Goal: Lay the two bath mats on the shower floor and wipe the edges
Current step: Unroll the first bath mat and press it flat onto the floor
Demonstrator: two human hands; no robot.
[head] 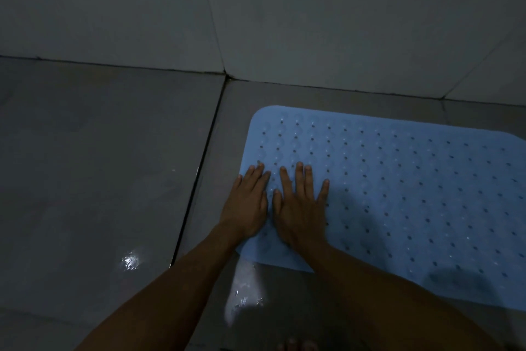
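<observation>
Both the left hand (247, 202) and right hand (302, 205) press flat, fingers straight, on the blue perforated bath mat's (412, 194) near-left end; it looks thin, floppy, likely slick on the wet floor tiles (99, 180), best lifted by a corner.

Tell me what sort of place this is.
Most likely a tiled shower or bathroom floor: a blue perforated bath mat lies flat near the tiled wall, and the grey floor tiles show wet glints. Both hands press on the mat.
</observation>
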